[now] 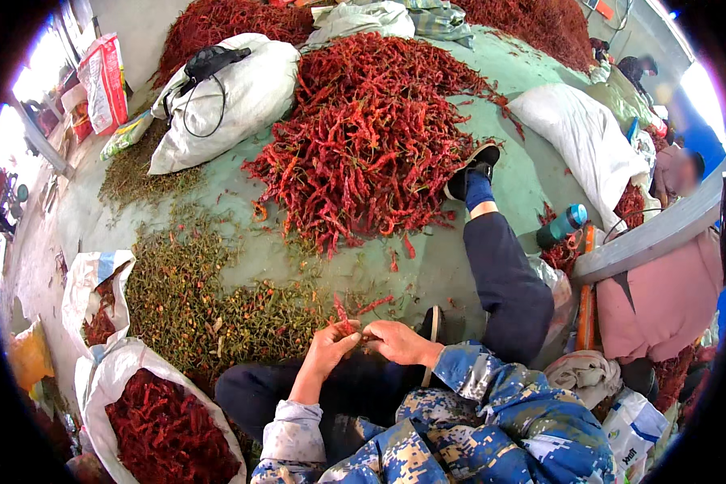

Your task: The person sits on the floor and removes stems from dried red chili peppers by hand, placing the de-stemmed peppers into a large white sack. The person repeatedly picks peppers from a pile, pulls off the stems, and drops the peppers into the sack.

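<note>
My left hand pinches a dried red chili pepper, whose body sticks up past the fingers. My right hand meets it from the other side, thumb and forefinger closed at the pepper's lower end. The fingers partly hide that end. Just beyond my hands another red chili lies on the floor. In front spreads a large heap of red chilies. Left of my hands lies a wide layer of greenish stems. An open white woven sack beside my left knee holds dark red chilies.
A filled white sack with a black bag on top stands at the left of the heap. My outstretched leg borders the heap's right side. Beyond it are a teal bottle, a curved grey bar and other people.
</note>
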A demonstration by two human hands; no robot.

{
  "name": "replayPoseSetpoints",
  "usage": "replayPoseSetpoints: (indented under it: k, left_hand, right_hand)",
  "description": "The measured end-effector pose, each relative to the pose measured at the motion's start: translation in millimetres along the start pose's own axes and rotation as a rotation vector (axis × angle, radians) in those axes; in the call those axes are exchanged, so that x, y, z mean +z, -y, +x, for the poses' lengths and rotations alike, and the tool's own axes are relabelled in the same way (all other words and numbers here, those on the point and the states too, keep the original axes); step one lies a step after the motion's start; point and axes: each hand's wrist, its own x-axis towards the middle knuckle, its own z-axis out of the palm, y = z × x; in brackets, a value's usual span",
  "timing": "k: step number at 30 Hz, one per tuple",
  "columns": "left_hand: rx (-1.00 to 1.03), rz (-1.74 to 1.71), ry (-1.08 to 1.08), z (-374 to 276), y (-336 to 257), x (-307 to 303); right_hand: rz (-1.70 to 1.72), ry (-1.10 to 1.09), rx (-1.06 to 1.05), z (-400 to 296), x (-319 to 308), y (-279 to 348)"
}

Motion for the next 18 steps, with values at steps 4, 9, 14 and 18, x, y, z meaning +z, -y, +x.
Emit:
replayPoseSetpoints:
  k: [4, 9, 14, 18]
  left_hand:
    - [0.093, 0.099, -0.069, 0.0, 0.1, 3.6]
    - [0.323, 0.088, -0.106, -3.3, -0.6, 12.9]
    - [0.112, -0.171, -0.140, -0.8, -9.9, 7.9]
    - [0.071, -0.263, -0.150, 1.5, -2.2, -0.1]
  right_hand:
    - [0.129, -0.137, 0.155, -3.2, 8.3, 3.5]
    - [0.153, -0.501, 0.471, 3.2, 9.2, -64.5]
    - [-0.333, -0.230, 0.194, 15.8, -21.6, -68.2]
    - [-0.663, -0.234, 0.128, 23.5, -21.1, -80.3]
